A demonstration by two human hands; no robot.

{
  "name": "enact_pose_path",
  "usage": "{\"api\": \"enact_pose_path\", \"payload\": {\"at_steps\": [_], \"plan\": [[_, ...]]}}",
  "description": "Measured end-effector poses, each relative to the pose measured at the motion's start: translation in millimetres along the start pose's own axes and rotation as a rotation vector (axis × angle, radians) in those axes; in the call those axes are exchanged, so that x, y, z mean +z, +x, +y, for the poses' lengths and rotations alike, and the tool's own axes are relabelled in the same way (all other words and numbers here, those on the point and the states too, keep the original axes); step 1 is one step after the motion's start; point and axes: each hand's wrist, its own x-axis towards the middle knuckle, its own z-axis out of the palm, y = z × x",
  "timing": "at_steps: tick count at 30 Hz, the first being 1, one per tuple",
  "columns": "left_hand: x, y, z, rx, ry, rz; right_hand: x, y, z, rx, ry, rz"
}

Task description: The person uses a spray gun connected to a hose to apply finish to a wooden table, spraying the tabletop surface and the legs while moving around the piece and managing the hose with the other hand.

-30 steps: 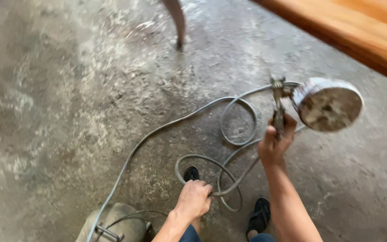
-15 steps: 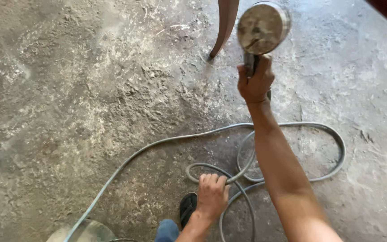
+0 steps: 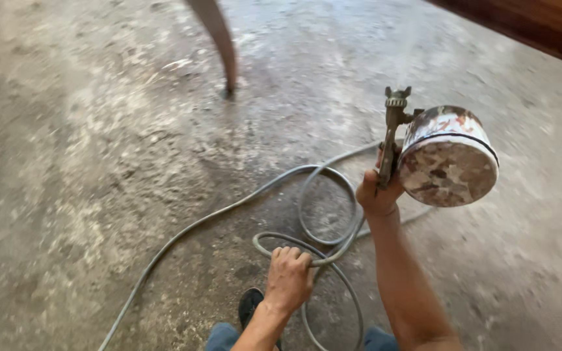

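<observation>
One view only, from a camera worn on the person's head. It looks steeply down and forward onto a concrete floor, from standing or stooped height. The person's own forearms enter from the bottom edge at 6 o'clock. The left hand sits close to the lens, low of centre. The right hand sits right of centre, toward 3 o'clock, near enough to show detail. A furniture leg marks the far field at 12 o'clock. A wooden edge crosses the corner at 1 to 2 o'clock. No second view shares this scene.
</observation>
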Motion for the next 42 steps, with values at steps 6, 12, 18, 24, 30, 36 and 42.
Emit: {"api": "enact_pose_path", "payload": {"at_steps": [6, 12, 18, 24, 30, 36, 42], "plan": [[30.0, -13.8, 53.0, 0.175, -0.038, -0.136, -167.0, -19.7, -29.1, 0.246, -0.003, 0.166], [63.1, -41.2, 154.4, 0.300, -0.101, -0.370, -357.3, -34.4, -64.5, 0.260, -0.222, 0.297], [87.7, -32.9, 271.8, 0.548, -0.126, -0.520, -536.3, -22.6, -102.9, 0.340, -0.458, 0.420], [101.9, -17.2, 373.2, 0.635, -0.203, -0.580, -694.6, -0.8, -103.7, 0.410, -0.663, 0.554], [104.5, -11.9, 414.3, 0.608, -0.254, -0.617, -801.9, 12.5, -58.3, 0.329, -0.711, 0.742], [48.2, -10.8, 352.2, 0.404, -0.238, -0.435, -666.4, -6.8, -87.2, 0.550, -0.484, 0.629], [-63.2, -25.9, 205.1, 0.200, -0.048, -0.305, -373.7, 10.7, -174.0, 0.587, -0.522, -0.307]]}}
